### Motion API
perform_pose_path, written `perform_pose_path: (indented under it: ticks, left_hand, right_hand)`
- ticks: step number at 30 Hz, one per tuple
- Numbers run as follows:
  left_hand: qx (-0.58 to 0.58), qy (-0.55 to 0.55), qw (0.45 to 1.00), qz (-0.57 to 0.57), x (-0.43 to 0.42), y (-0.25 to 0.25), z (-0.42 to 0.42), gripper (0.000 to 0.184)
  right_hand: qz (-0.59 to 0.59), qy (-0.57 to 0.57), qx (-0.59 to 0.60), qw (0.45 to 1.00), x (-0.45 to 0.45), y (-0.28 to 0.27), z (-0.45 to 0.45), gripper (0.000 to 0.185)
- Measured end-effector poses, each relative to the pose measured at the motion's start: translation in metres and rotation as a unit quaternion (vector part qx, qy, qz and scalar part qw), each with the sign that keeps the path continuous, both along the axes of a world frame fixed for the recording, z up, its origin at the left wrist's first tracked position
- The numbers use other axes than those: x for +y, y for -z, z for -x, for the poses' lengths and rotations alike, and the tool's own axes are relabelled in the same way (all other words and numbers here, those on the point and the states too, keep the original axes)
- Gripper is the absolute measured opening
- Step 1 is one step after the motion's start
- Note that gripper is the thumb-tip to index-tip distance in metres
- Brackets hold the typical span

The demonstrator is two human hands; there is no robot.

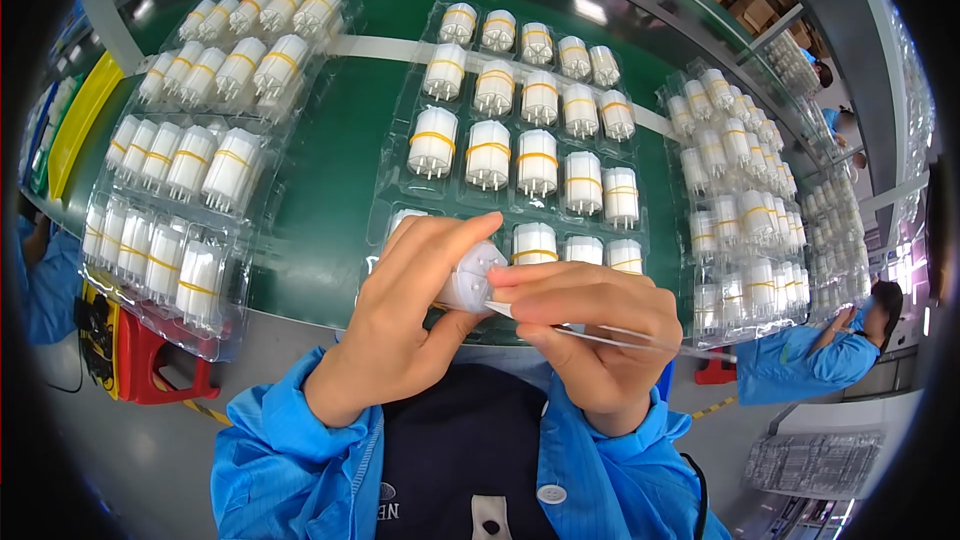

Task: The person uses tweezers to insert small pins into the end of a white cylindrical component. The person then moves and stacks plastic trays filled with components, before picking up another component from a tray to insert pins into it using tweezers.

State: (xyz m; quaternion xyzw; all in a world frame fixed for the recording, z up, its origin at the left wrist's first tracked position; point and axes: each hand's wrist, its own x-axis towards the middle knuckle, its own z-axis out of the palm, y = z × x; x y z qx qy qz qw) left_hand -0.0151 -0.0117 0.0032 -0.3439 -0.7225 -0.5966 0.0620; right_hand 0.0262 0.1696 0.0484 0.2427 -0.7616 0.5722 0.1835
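Head view: left hand (400,310) is clamping white faceted plastic piece (466,283) at green table (310,230)'s near side; right hand (605,325) is pinching slim white-tipped stick (499,309) beside it, apparently close work, calling for steadiness.

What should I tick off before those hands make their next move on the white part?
1. White part held by the left hand: ok, fingers and thumb are around it.
2. Thin pale tool gripped by the right hand: ok, it sits in the fingers.
3. Tool tip touching the right spot: cannot tell, the fingers crowd it.
4. Band around the held part: cannot tell, fingers cover much of it.
5. Third row from the back in the middle tray, all five parts banded: ok.
6. Nearest row of that tray complete: cannot tell, the hands hide some of it.
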Motion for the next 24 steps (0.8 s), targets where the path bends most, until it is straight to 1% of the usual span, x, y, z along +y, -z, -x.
perform_pose_path:
  ticks: [2, 3, 4, 5, 6, 7, 8, 9, 10, 11, 13, 14, 16, 17, 19, 20, 22, 24]
  left_hand:
    - [0.022, -0.008, 1.000, 0.007, 0.001, 0.001, 0.001, 0.068]
    - [0.045, -0.020, 0.999, 0.016, 0.002, 0.003, 0.003, 0.068]
    - [0.069, -0.031, 0.997, 0.026, 0.002, 0.004, 0.004, 0.068]
    - [0.071, -0.028, 0.997, 0.027, 0.002, 0.003, 0.002, 0.068]
    - [0.057, -0.040, 0.998, 0.000, 0.003, 0.002, -0.002, 0.065]
    - [0.043, -0.052, 0.997, -0.028, 0.005, 0.002, -0.005, 0.063]
    - [0.043, -0.051, 0.997, -0.027, 0.007, 0.004, -0.006, 0.063]
    - [0.034, -0.088, 0.994, -0.054, 0.009, 0.009, -0.007, 0.060]
    - [0.026, -0.124, 0.989, -0.080, 0.011, 0.013, -0.006, 0.057]
    - [0.029, -0.120, 0.989, -0.076, 0.014, 0.015, -0.003, 0.057]
    - [0.112, -0.157, 0.973, -0.124, 0.020, 0.019, 0.000, 0.054]
    - [0.112, -0.156, 0.974, -0.122, 0.022, 0.023, -0.001, 0.054]
    - [0.108, -0.166, 0.965, -0.169, 0.026, 0.027, -0.003, 0.054]
    - [0.109, -0.165, 0.966, -0.169, 0.028, 0.025, -0.005, 0.054]
    - [0.061, -0.183, 0.963, -0.189, 0.032, 0.021, -0.010, 0.058]
    - [0.061, -0.181, 0.963, -0.189, 0.030, 0.020, -0.011, 0.058]
    - [0.099, -0.194, 0.973, -0.070, 0.023, 0.019, -0.012, 0.064]
    - [0.114, -0.191, 0.973, -0.056, 0.021, 0.021, -0.012, 0.065]
  right_hand:
    - [-0.098, 0.013, 0.039, 0.994, -0.001, -0.005, 0.000, 0.015]
    - [-0.098, 0.014, 0.040, 0.994, 0.001, -0.005, 0.001, 0.015]
    - [-0.073, 0.007, 0.027, 0.997, 0.003, -0.003, 0.001, 0.015]
    - [-0.048, 0.000, 0.015, 0.999, 0.003, -0.002, 0.002, 0.015]
    - [-0.046, 0.002, 0.017, 0.999, 0.001, 0.001, 0.001, 0.015]
    - [0.080, 0.002, 0.022, 0.997, -0.002, 0.006, -0.002, 0.015]
    - [0.205, 0.001, 0.025, 0.979, -0.004, 0.011, -0.004, 0.015]
    - [0.228, -0.008, 0.034, 0.973, -0.003, 0.016, -0.005, 0.017]
    - [0.232, -0.006, 0.037, 0.972, -0.005, 0.017, -0.008, 0.017]
    - [0.225, 0.007, 0.003, 0.974, -0.009, 0.019, -0.012, 0.018]
    - [0.217, 0.017, -0.044, 0.975, -0.014, 0.021, -0.016, 0.018]
    - [0.219, 0.018, -0.044, 0.975, -0.016, 0.022, -0.016, 0.018]
    - [0.209, 0.032, -0.039, 0.977, -0.017, 0.023, -0.017, 0.017]
    - [0.210, 0.033, -0.038, 0.976, -0.018, 0.023, -0.016, 0.017]
    - [0.202, 0.050, -0.026, 0.978, -0.018, 0.024, -0.016, 0.017]
    - [0.203, 0.052, -0.025, 0.978, -0.018, 0.025, -0.017, 0.017]
    - [0.181, 0.062, -0.014, 0.981, -0.018, 0.027, -0.017, 0.018]
    - [0.178, 0.065, -0.009, 0.982, -0.017, 0.028, -0.016, 0.018]
